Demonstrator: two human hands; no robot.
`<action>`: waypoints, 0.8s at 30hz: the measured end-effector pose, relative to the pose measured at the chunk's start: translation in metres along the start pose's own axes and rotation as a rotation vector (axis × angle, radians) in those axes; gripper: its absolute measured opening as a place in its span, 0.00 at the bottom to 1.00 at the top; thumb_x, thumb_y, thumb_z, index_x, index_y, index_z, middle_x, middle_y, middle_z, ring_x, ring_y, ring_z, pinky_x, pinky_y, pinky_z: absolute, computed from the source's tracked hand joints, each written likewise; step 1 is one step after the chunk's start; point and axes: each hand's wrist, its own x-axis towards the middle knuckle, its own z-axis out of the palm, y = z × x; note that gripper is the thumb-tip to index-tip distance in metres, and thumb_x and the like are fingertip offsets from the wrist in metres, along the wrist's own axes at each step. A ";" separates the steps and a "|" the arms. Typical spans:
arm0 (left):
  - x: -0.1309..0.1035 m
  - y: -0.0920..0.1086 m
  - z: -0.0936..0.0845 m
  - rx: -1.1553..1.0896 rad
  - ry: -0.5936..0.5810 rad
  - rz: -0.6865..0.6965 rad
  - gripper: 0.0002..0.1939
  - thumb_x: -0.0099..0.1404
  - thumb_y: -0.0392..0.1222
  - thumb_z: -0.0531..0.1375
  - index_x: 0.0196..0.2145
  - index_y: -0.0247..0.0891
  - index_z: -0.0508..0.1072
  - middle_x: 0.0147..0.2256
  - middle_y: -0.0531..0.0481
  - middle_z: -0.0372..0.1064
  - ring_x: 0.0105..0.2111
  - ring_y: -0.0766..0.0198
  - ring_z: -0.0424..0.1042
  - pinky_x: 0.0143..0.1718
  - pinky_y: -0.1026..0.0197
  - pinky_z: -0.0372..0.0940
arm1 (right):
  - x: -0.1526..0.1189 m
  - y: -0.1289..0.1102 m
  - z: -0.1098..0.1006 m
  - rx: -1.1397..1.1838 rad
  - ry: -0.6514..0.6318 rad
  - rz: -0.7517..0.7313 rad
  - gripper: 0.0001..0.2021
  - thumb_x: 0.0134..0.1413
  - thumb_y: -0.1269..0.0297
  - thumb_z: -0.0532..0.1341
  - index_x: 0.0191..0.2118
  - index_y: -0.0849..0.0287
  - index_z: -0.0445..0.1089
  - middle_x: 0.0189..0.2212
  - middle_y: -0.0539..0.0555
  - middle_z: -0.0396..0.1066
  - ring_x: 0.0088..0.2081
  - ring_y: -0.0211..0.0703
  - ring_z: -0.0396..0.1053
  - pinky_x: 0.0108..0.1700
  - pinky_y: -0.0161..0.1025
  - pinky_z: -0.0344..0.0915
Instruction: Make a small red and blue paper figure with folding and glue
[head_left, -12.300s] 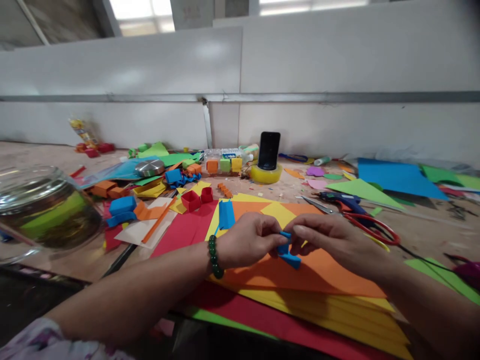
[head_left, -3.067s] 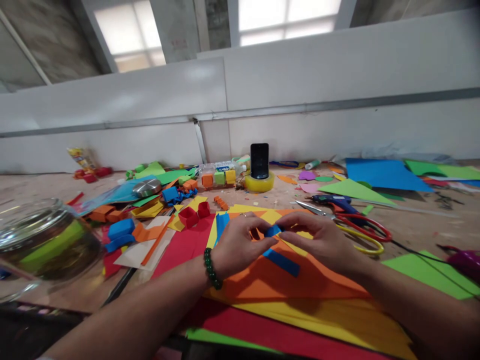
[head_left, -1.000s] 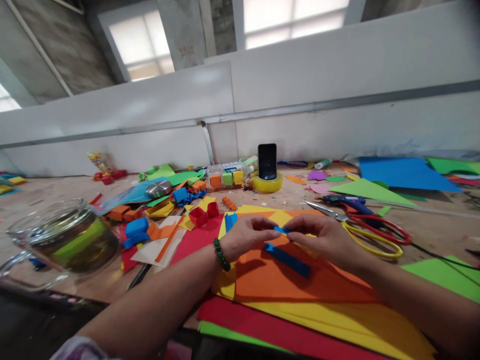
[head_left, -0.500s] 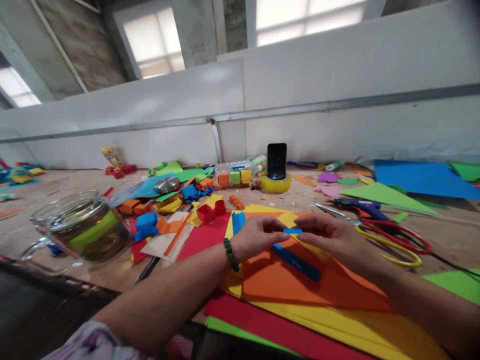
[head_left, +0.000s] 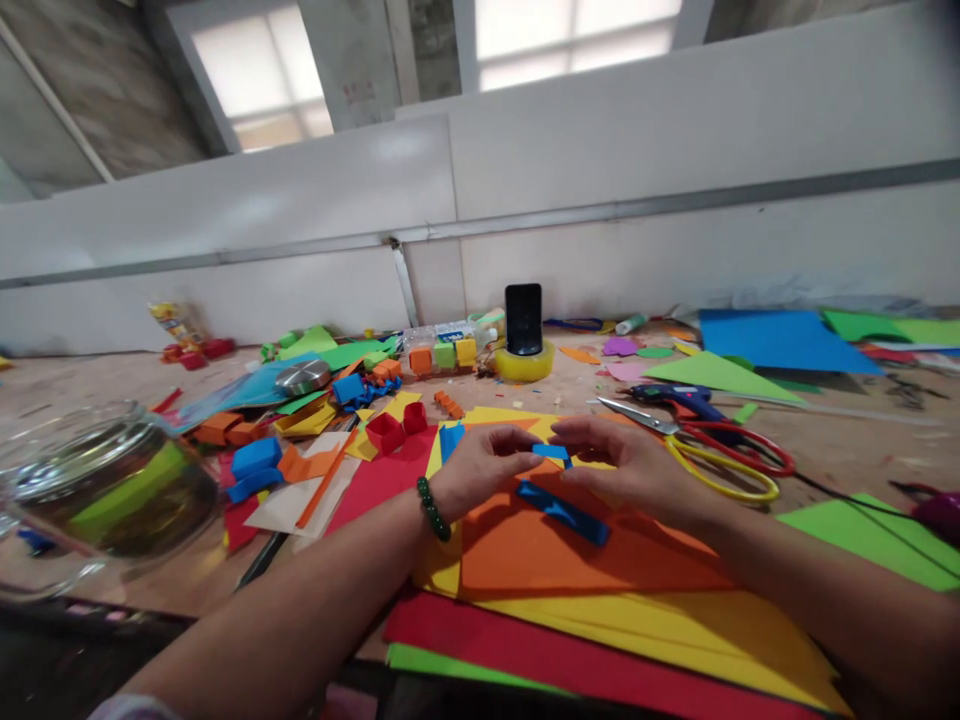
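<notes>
A small folded piece of blue paper (head_left: 551,453) is pinched at its left end between the thumb and fingertips of my left hand (head_left: 487,465), which has a green bead bracelet at the wrist. Close by on the right, my right hand (head_left: 622,455) has its thumb and fingers apart around the piece's free end; any contact there is hard to make out. Below both hands, a longer folded blue paper strip (head_left: 562,513) lies on an orange sheet (head_left: 525,565). Yellow (head_left: 645,625) and red sheets (head_left: 465,640) are stacked under it.
Scissors (head_left: 720,480) and a blue glue gun (head_left: 679,400) lie to the right. A phone (head_left: 523,320) stands at a yellow tape roll (head_left: 525,365). On the left are a glass teapot (head_left: 112,490), folded blue paper pieces (head_left: 255,465) and red paper boxes (head_left: 386,433).
The view has turned to the right, so things sit further left. My right hand's fingers have spread and drawn back from the blue piece, which my left hand still pinches.
</notes>
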 end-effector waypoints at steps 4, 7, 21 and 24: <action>-0.001 0.000 0.001 0.053 -0.014 -0.012 0.13 0.54 0.42 0.67 0.36 0.32 0.78 0.33 0.47 0.75 0.33 0.63 0.71 0.35 0.63 0.65 | 0.002 0.001 0.001 0.125 0.006 0.045 0.21 0.39 0.59 0.70 0.42 0.57 0.71 0.39 0.56 0.78 0.42 0.50 0.76 0.48 0.49 0.71; -0.003 0.002 0.003 0.229 0.064 0.050 0.16 0.54 0.45 0.68 0.39 0.34 0.79 0.37 0.45 0.76 0.38 0.60 0.72 0.40 0.61 0.66 | 0.002 0.000 0.001 0.126 0.018 0.062 0.19 0.37 0.59 0.70 0.39 0.57 0.71 0.36 0.55 0.78 0.40 0.49 0.76 0.45 0.46 0.72; -0.005 0.016 0.001 0.256 0.081 0.108 0.06 0.54 0.37 0.68 0.31 0.34 0.79 0.30 0.49 0.76 0.32 0.64 0.70 0.35 0.64 0.63 | -0.007 -0.003 0.001 -0.206 0.100 -0.203 0.10 0.48 0.55 0.66 0.36 0.53 0.77 0.36 0.52 0.78 0.39 0.48 0.74 0.46 0.45 0.69; -0.006 0.016 0.002 0.202 0.066 0.092 0.07 0.54 0.38 0.68 0.31 0.33 0.79 0.29 0.49 0.75 0.30 0.66 0.69 0.33 0.65 0.63 | -0.007 -0.001 0.002 -0.218 0.142 -0.216 0.08 0.49 0.55 0.65 0.32 0.52 0.78 0.33 0.52 0.78 0.37 0.48 0.74 0.43 0.45 0.70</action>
